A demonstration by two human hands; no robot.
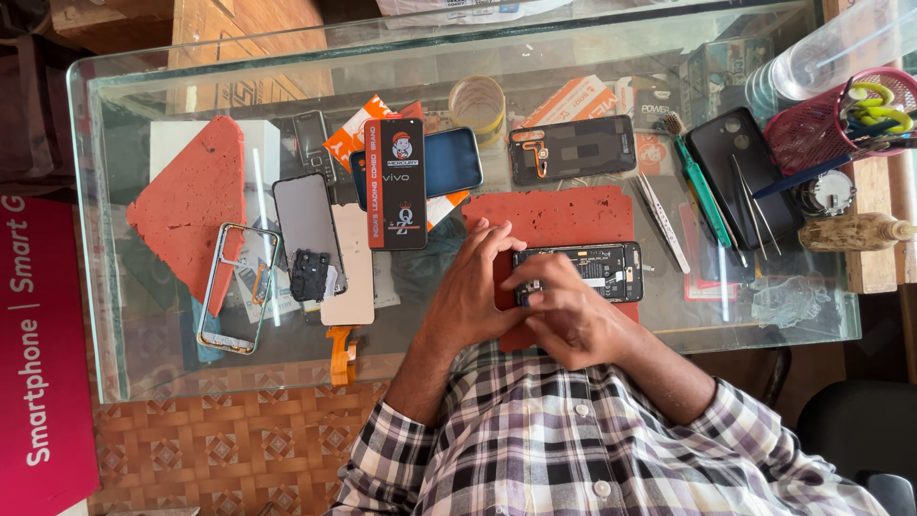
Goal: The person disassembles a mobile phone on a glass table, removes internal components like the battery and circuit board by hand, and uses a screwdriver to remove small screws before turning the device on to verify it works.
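Head view shows an opened phone (583, 272), back cover off and circuitry bare, lying flat on the red foam mat (554, 218) at the near middle of the glass table (134, 363), with the left hand (475, 291) curled over its left end and the right hand (564, 315) pinching at the same end, fingertips closed on the phone's corner. Probably light, stiff and fragile, with exposed boards and connectors easily damaged, so best gripped by the outer frame edges only. Right of the mat: tweezers (661, 222) and a green brush (702, 191).
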